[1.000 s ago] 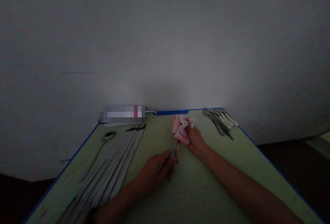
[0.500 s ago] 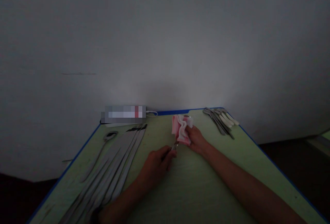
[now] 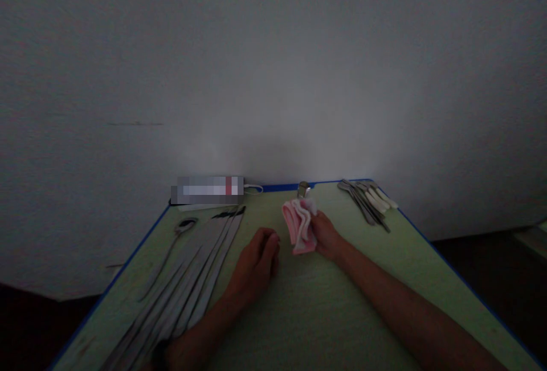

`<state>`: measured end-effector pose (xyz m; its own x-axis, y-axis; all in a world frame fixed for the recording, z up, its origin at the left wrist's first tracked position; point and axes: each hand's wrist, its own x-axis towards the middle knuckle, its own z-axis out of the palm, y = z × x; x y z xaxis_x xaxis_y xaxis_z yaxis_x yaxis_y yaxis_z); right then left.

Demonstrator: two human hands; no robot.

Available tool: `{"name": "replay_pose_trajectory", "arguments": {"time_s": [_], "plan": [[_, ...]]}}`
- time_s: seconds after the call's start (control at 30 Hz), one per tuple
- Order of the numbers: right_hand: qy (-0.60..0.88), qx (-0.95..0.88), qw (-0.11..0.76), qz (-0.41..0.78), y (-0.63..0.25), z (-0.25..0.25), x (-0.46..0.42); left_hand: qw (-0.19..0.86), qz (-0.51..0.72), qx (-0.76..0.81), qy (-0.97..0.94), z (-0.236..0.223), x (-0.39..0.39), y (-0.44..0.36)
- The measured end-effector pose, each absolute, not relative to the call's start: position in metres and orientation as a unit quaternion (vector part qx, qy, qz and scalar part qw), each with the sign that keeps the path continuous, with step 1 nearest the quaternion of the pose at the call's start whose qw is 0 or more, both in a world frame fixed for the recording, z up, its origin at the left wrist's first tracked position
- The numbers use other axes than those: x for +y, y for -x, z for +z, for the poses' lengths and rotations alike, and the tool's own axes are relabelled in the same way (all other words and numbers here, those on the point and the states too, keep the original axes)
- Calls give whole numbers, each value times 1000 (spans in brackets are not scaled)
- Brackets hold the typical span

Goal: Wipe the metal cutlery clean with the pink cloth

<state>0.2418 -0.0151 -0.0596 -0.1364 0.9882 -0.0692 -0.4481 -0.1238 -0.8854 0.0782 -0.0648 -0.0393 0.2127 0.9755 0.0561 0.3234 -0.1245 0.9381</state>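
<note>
My right hand [image 3: 325, 235] is closed round a folded pink and white cloth [image 3: 300, 225] over the middle of the table. A shiny metal utensil end [image 3: 303, 189] sticks out beyond the cloth's far side; the rest of that utensil is hidden in the folds. To the left of the cloth and apart from it, my left hand [image 3: 257, 257] has its fingers curled in, and nothing shows in them. A dark band [image 3: 160, 354] circles my left wrist.
Several long flat metal utensils [image 3: 183, 280] lie on the left of the green table [image 3: 307, 325], beside a spoon or ladle [image 3: 186, 224]. Metal and white-handled utensils [image 3: 367, 203] lie at the far right. A blurred-out box [image 3: 209, 190] with a white cable stands against the wall.
My left hand has let go of the metal utensil and drawn slightly left, away from the cloth. More of the utensil's far end now shows beyond the cloth, still held in my right hand.
</note>
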Motion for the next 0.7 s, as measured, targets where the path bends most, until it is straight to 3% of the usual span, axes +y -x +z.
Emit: {"name": "replay_pose_trajectory", "arguments": {"time_s": [0.2, 0.53, 0.7], "plan": [[373, -538, 351, 670, -255, -48, -22, 409, 459, 506, -604, -43, -58, -72], [354, -636, 189, 659, -262, -42, -23, 455, 435, 423, -652, -39, -62, -74], [355, -714, 66, 600, -293, -24, -16, 392, 474, 394, -683, -44, -63, -73]]}}
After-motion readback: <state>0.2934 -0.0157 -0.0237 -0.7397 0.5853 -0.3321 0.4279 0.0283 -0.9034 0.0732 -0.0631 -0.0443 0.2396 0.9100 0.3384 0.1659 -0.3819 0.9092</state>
